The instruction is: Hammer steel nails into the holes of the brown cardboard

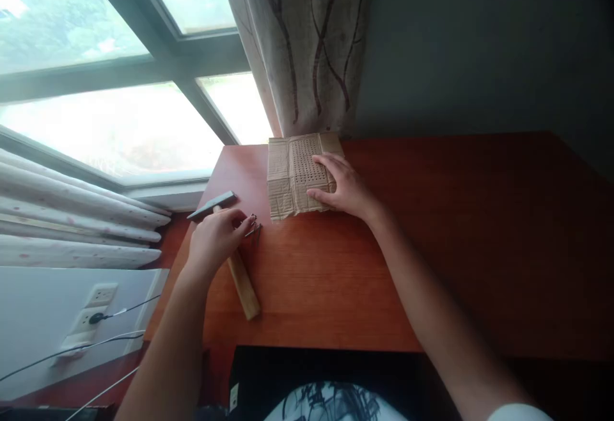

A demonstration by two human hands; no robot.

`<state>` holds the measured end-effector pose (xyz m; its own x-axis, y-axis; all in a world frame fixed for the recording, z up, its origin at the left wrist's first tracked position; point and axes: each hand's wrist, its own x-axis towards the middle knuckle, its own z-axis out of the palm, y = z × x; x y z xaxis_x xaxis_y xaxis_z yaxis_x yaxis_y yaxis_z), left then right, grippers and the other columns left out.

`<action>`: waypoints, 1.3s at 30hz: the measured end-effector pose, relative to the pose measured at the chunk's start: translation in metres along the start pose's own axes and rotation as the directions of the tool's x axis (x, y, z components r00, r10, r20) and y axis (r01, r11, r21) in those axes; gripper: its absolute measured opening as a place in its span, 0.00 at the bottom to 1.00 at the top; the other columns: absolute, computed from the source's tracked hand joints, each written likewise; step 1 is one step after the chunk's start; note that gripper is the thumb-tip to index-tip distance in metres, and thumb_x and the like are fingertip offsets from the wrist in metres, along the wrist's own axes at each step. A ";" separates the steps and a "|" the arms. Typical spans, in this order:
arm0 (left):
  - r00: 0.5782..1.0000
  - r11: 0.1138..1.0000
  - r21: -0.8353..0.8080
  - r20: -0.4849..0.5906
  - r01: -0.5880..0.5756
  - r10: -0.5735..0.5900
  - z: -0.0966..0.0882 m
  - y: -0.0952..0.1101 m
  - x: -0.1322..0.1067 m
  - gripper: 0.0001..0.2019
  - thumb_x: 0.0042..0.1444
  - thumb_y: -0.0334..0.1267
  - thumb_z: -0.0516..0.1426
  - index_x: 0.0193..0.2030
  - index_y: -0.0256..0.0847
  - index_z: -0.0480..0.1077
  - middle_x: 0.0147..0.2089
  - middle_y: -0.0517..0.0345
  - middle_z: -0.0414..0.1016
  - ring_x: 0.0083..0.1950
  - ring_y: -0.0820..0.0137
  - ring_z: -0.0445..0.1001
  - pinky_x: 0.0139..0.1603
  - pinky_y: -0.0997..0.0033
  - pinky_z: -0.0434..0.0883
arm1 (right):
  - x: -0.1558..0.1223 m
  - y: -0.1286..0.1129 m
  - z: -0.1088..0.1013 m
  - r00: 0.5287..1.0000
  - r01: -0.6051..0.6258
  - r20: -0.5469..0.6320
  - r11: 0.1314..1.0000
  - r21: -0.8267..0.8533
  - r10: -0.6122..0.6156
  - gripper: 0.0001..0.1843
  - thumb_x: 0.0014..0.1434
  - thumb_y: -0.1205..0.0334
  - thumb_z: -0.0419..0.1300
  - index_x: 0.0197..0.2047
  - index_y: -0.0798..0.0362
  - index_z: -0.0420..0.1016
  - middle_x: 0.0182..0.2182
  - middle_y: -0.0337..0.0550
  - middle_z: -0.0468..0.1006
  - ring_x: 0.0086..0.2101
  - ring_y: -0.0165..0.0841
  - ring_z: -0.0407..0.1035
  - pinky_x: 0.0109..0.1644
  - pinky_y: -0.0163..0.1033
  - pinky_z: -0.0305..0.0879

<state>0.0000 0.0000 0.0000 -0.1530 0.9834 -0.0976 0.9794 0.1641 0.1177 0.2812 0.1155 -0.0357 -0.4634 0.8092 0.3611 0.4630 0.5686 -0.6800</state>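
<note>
My left hand hovers over a wooden-handled hammer lying on the red-brown table, its fingers pinched on a few thin metal nails. The hammer's dark metal head points toward the window. My right hand rests on the right side of a flat cardboard block with a grid of small holes in its top. Its fingers lie spread over the block's top and front edge.
A patterned curtain hangs behind the block, next to a large window. On the left, below the table, a wall socket has cables plugged in. The table's near edge is close to my body.
</note>
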 end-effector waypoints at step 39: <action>0.905 0.701 -0.596 -0.110 -0.392 0.411 0.043 0.111 -0.099 0.08 0.65 0.35 0.53 0.41 0.42 0.74 0.36 0.56 0.73 0.35 0.70 0.72 0.36 0.73 0.66 | 0.034 -0.038 0.029 0.966 0.103 -0.256 0.967 0.233 -0.041 0.22 0.65 0.48 0.58 0.56 0.51 0.74 0.56 0.50 0.76 0.58 0.42 0.68 0.65 0.50 0.61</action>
<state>0.1297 -0.0824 -0.0201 0.2500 0.9658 0.0693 0.6680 -0.2239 0.7097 0.2256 0.1166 -0.0161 -0.2728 0.7963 0.5399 0.2236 0.5983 -0.7694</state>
